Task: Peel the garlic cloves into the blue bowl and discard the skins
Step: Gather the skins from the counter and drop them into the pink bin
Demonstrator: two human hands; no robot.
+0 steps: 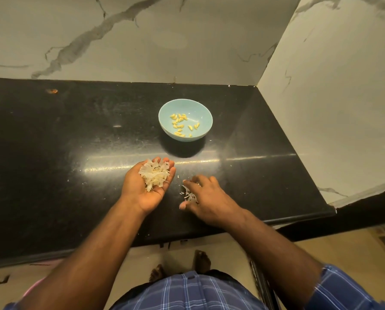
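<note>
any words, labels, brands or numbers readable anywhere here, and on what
None: no readable text anywhere in this view.
blue bowl: plain, no mark.
black counter: no label.
marble wall: only grey veins.
checked shirt: pattern only, no print.

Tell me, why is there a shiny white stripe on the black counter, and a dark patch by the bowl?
Head view: the stripe is glare, a light reflecting off the polished counter beyond the hands. The dark patch is the shadow of the bowl, falling toward the camera. The wide lens bends the counter's front edge, and the picture is soft and grainy.
</note>
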